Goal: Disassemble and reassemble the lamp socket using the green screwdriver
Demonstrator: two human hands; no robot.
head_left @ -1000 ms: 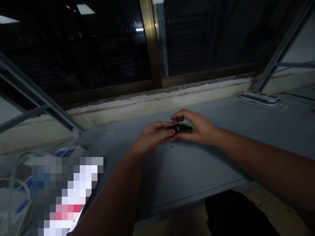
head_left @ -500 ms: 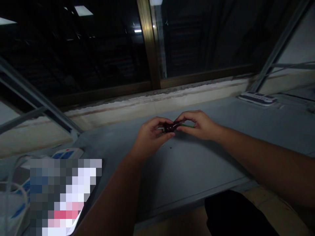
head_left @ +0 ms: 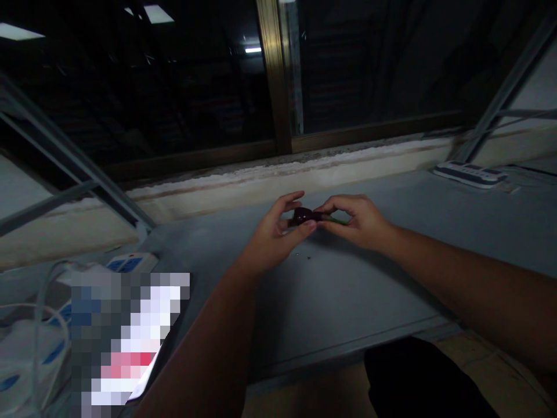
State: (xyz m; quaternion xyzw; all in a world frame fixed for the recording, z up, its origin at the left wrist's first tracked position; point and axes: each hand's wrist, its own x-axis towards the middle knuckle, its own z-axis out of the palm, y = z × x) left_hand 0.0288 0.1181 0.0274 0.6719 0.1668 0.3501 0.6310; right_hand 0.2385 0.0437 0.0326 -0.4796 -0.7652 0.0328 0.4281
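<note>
Between my two hands, just above the table, is a small glossy dark maroon piece (head_left: 303,216) with a rounded left end and a narrower right end. My right hand (head_left: 354,216) pinches the narrow end with thumb and fingertips. A thin green stick-like part (head_left: 338,220) runs from there toward its palm. My left hand (head_left: 278,235) cradles the rounded end, its thumb against the near side and a lower finger at the left tip. Its upper fingers are lifted off the piece. Tiny dark specks (head_left: 308,258) lie on the table below.
The grey table (head_left: 339,302) reaches back to a pale ledge under a dark window. A power strip (head_left: 470,175) lies at back right. At left are another power strip (head_left: 133,262), white cables (head_left: 39,313) and a blurred-out device (head_left: 143,325). Metal frame bars (head_left: 100,188) rise at both sides.
My left hand's upper fingers have lifted and spread away from the maroon piece. The right hand keeps its pinch. The whole view has shifted slightly.
</note>
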